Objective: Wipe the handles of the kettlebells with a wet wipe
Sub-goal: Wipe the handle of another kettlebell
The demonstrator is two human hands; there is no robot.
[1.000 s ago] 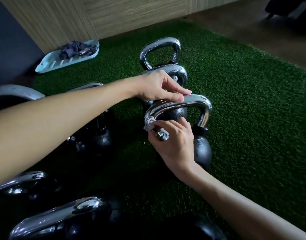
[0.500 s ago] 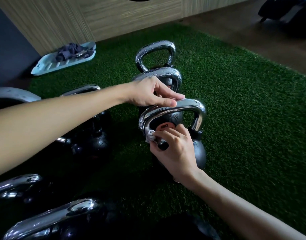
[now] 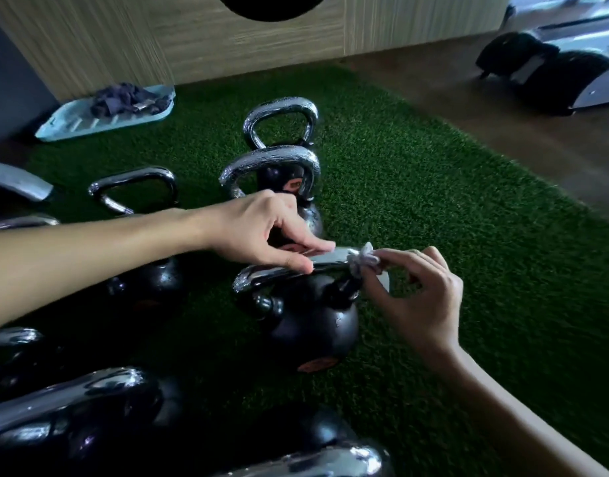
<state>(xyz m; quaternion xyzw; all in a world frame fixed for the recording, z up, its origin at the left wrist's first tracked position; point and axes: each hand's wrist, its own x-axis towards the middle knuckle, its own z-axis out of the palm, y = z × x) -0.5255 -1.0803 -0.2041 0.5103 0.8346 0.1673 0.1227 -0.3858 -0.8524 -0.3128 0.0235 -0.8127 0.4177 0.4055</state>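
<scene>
Black kettlebell, chrome handle, green turf, pale-blue tray.

Crumpled wet wipe pressed against black kettlebell's chrome handle.

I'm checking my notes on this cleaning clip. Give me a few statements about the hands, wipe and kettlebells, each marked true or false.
1. The right hand pinches the wet wipe. True.
2. The wipe touches the near kettlebell's handle. True.
3. The left hand rests on the turf. False: it holds that same handle.
4. The kettlebells stand on bare wood. False: they stand on green turf.
5. The pale tray is empty. False: dark cloths lie in it.
</scene>
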